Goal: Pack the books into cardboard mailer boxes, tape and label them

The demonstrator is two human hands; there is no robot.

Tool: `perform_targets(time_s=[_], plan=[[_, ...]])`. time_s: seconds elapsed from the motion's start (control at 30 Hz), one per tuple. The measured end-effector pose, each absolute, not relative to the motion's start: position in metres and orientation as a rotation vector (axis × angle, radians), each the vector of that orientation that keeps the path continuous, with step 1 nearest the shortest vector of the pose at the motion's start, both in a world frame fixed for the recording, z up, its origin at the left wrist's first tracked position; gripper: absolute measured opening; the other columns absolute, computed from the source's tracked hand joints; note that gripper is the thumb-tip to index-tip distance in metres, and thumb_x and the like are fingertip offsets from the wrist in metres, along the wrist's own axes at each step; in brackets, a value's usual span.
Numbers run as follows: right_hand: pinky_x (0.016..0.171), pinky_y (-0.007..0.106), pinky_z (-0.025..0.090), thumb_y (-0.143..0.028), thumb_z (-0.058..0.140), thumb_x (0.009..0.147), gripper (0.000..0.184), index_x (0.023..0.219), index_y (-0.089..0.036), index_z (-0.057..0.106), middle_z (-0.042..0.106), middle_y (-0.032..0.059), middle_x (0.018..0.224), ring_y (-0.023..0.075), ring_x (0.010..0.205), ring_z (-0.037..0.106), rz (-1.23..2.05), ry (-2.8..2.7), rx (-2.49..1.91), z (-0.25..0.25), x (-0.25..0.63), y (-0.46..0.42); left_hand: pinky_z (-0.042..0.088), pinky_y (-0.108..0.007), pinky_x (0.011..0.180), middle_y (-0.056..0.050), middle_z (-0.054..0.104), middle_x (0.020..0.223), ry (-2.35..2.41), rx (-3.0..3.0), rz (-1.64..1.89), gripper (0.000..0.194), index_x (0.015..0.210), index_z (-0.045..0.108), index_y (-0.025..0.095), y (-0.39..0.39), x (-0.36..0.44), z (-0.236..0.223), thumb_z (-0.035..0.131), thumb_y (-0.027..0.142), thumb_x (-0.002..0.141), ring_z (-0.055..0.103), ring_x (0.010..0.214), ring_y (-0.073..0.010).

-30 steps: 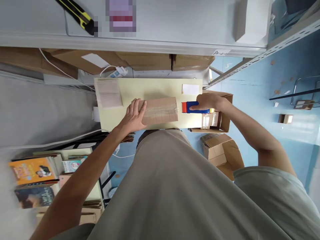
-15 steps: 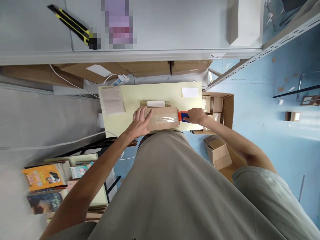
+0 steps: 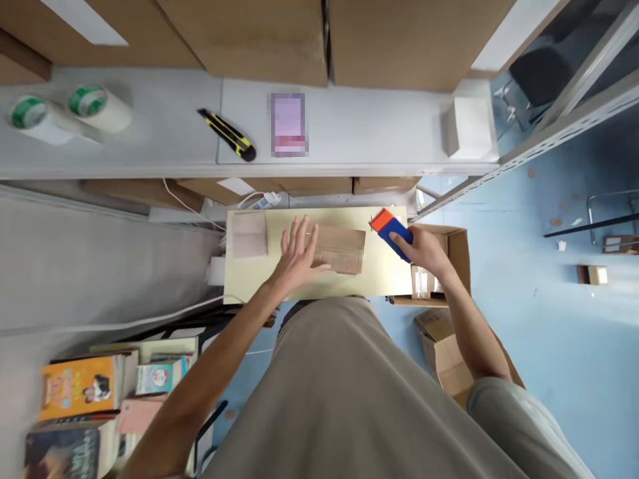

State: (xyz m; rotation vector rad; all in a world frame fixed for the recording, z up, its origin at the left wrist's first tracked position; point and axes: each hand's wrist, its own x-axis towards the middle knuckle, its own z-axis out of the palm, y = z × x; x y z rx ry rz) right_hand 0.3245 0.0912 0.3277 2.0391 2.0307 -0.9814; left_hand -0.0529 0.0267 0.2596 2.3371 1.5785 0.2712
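A brown cardboard package [image 3: 339, 249] lies on the pale yellow tabletop [image 3: 249, 279] in front of my body. My left hand [image 3: 295, 259] is over the package's left end, fingers spread and thumb out; whether it presses on the cardboard I cannot tell. Off to the package's right, my right hand [image 3: 426, 249] grips a blue and orange tape dispenser [image 3: 392, 233], its orange end pointing up and left. The dispenser is raised and apart from the package. A pale stack of sheets [image 3: 249, 234] sits at the table's left.
Behind the table, a grey shelf [image 3: 369, 133] carries a yellow-black utility knife [image 3: 227, 135], tape rolls [image 3: 100, 108], a white box [image 3: 469, 128] and large cartons [image 3: 269, 40]. An open carton [image 3: 458, 259] with small boxes adjoins the table's right end. Books [image 3: 80, 386] are stacked at lower left.
My right hand has lifted the tape dispenser off the package's right end and turned it. My left hand's fingers have spread wider. The camera view has tilted up, showing more shelf.
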Motion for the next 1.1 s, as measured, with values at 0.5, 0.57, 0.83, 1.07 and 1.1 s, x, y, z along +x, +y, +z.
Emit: perform_targets(time_s=[0.5,0.57,0.83,1.07,1.1], plan=[[0.141,0.073,0.028,-0.027,0.04,0.116,0.069,0.18,-0.003,0.039,0.066,0.0309,0.162,0.0444,0.16,0.054,-0.064,2.744,1.99,0.351,0.225,0.284,0.027,-0.061,0.149,-0.023,0.042,0.191,1.506,2.287,0.878,0.077,0.187,0.034,0.013,0.161,0.042,0.342,0.056,0.032,0.115,0.036,0.18,-0.0396],[0.14,0.074,0.032,-0.033,0.03,0.121,0.07,0.187,-0.01,0.03,0.055,0.0286,0.174,0.0443,0.167,0.048,-0.025,2.744,2.076,0.341,0.231,0.255,0.034,-0.06,0.146,-0.026,0.055,0.181,1.635,2.14,0.841,0.069,0.178,0.049,0.009,0.142,0.011,0.316,0.055,0.039,0.116,0.049,0.172,-0.0413],[0.112,0.043,0.059,-0.055,0.025,0.126,0.072,0.167,-0.003,0.054,0.074,0.0349,0.153,0.042,0.145,0.074,-0.841,1.858,2.342,0.261,0.2,0.096,0.056,-0.056,0.123,-0.03,0.078,0.15,2.038,1.355,0.582,0.068,0.146,0.072,0.009,0.094,-0.067,0.215,0.072,0.063,0.105,0.071,0.148,-0.0489],[0.085,0.034,0.055,-0.065,0.021,0.126,0.073,0.113,-0.022,0.078,0.087,0.0198,0.11,0.0351,0.103,0.081,-1.001,1.76,2.363,0.243,0.17,0.047,0.058,-0.049,0.105,-0.023,0.082,0.112,2.211,1.354,0.63,0.057,0.106,0.081,0.017,0.079,-0.061,0.212,0.086,0.071,0.089,0.076,0.118,-0.0466],[0.083,0.034,0.054,-0.066,0.018,0.125,0.077,0.108,-0.022,0.079,0.087,0.0187,0.105,0.0337,0.098,0.079,-1.018,1.772,2.373,0.244,0.17,0.039,0.059,-0.047,0.103,-0.02,0.081,0.109,2.218,1.358,0.647,0.05,0.098,0.08,0.019,0.074,-0.068,0.215,0.086,0.068,0.089,0.076,0.113,-0.0435]])
